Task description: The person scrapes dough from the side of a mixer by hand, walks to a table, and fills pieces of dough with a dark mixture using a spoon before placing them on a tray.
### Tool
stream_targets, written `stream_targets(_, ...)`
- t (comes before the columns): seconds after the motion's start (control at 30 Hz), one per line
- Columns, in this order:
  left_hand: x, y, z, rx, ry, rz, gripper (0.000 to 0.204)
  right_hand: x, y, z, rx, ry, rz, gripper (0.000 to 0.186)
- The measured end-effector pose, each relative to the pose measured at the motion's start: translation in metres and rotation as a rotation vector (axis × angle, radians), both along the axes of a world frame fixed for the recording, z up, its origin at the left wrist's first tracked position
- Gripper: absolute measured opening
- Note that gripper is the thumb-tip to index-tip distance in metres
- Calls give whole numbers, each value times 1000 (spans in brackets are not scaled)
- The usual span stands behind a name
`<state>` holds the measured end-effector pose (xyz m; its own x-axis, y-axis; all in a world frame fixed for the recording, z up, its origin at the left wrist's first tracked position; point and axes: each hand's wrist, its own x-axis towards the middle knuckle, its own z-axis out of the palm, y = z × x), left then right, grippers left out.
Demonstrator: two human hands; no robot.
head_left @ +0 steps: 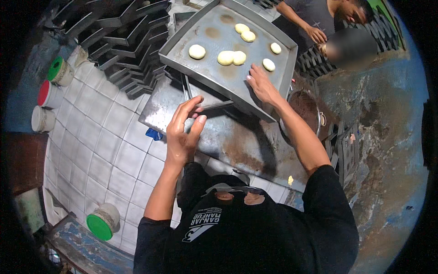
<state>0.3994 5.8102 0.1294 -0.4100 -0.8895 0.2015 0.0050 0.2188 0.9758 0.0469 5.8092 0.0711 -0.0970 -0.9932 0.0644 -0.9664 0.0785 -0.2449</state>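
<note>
A large metal baking tray (pixel 210 82) with raised sides lies at an angle before me. Several pale round dough pieces are on it: one ball (pixel 197 51) by itself at the left, a touching pair (pixel 232 57) in the middle, another pair (pixel 245 33) farther back, and separate pieces (pixel 268 65) at the right. My right hand (pixel 262 84) reaches over the tray's near side, fingers stretched out just short of the dough, holding nothing. In front of the tray's near left side, my left hand (pixel 183 125) is raised with thumb and fingers apart, nothing between them.
A stained metal worktop (pixel 232 141) is beneath the tray. Dark angled metal racks (pixel 118 41) stand at the far left. Lidded buckets (pixel 100 223) sit on the white tiled floor (pixel 109 146). Another person (pixel 310 18) works at the far right, beside a worn blue wall (pixel 388 118).
</note>
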Motion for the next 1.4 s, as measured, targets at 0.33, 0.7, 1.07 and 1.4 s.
stream_targets(0.33,-54,-112,7,-534,-131,-132,38,-13,-55,49,36,-907,-441,53)
stream_targets(0.7,-174,-150,-49,-766,-1029,-353,44,-6,14,114,-383,-1105,-519,26)
stream_targets(1.07,-237,226,-11,373,226,-382,37,54,330,62,-715,-472,-536,31)
stream_targets(1.4,-266,363,-53,238,-27,-608,40,39,492,7,-722,-1480,-639,29)
